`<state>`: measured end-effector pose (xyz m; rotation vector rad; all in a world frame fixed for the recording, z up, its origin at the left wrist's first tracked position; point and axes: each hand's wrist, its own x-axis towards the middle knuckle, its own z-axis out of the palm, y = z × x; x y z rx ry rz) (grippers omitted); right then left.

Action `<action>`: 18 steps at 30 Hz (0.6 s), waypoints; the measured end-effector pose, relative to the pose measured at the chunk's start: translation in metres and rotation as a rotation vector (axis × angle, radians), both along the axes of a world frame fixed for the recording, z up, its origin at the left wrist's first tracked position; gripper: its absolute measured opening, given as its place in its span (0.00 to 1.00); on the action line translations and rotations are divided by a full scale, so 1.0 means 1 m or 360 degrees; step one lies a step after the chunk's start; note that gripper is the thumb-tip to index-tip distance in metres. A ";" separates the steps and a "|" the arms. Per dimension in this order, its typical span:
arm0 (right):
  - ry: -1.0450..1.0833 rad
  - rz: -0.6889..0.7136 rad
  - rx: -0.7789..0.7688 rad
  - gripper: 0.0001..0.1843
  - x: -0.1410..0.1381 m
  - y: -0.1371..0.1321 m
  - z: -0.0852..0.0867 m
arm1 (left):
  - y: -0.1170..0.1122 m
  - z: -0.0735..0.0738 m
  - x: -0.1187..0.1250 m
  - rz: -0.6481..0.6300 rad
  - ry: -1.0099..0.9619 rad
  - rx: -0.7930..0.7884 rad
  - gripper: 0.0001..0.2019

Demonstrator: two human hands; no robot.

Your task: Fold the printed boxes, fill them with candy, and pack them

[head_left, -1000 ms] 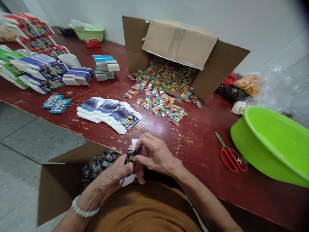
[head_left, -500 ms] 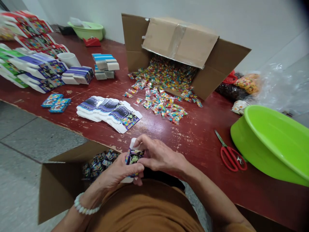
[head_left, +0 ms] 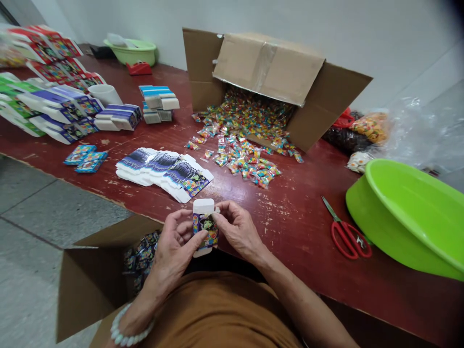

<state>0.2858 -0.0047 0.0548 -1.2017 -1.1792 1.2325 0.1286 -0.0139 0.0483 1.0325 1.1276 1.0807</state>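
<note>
A small purple printed candy box (head_left: 206, 227) is held upright in front of me, its white end flaps standing out at top and bottom. My left hand (head_left: 178, 241) grips it from the left, thumb across the printed front. At the upper right corner, my right hand (head_left: 237, 227) pinches the box near a small white side flap. Just beyond the hands lies a fanned stack of flat purple cartons (head_left: 163, 169) on the red table (head_left: 300, 217). Small clear bags of colourful candy (head_left: 250, 164) spill out of a large cardboard box (head_left: 271, 67) at the back.
Red-handled scissors (head_left: 348, 237) and a green basin (head_left: 406, 217) are on the right. Two blue packets (head_left: 86, 158) lie at left, before stacked cartons (head_left: 65, 104). Below the table edge, an open cardboard box (head_left: 94, 275) holds dark small packets (head_left: 143, 256).
The candy box has turned so its printed front and both end flaps show. My left hand has opened its grip a little, and my right hand has shifted to the box's upper right corner.
</note>
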 end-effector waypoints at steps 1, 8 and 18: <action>0.0073 -0.0001 -0.0034 0.14 -0.001 0.000 0.000 | -0.003 0.002 0.001 0.0056 -0.0005 0.0040 0.31; 0.0324 -0.0126 0.0105 0.12 -0.012 -0.002 -0.017 | -0.008 0.000 -0.001 0.0110 0.0204 0.0226 0.24; 0.0775 0.0204 -0.0580 0.30 0.005 0.015 -0.011 | 0.006 0.004 -0.008 -0.0045 0.0256 0.0208 0.10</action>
